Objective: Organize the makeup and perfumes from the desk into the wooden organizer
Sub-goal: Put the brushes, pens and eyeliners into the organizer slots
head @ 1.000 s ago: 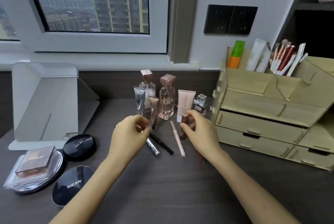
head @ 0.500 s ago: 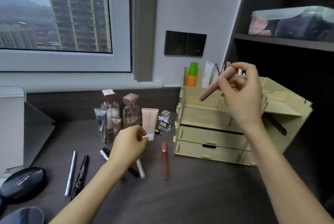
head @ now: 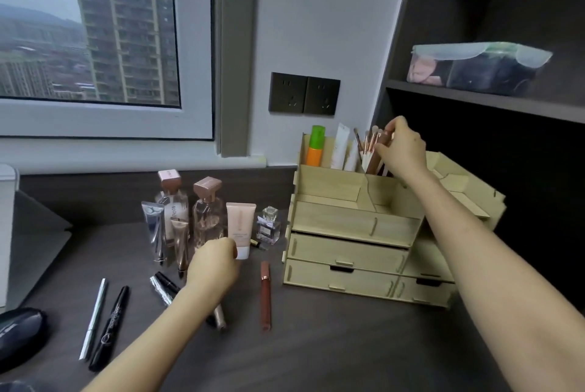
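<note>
By my right hand (head: 403, 151) stands the pale blond wooden organizer (head: 354, 227), holding a bottle (head: 316, 146) green above and orange below. Just beyond my left hand (head: 213, 265) is a peach-pink tube (head: 240, 227) with a white cap. Right of that hand lies a brick-red lip gloss (head: 265, 295) on the dark grey-brown woodgrain desk (head: 316, 357).

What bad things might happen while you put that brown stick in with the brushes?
The right hand is pushing the brown tube into a slot of the wooden organizer already crowded with makeup brushes; it might jam or knock one out. The left hand hovers near the perfume bottles and the pink tube; a bump could topple them.
</note>
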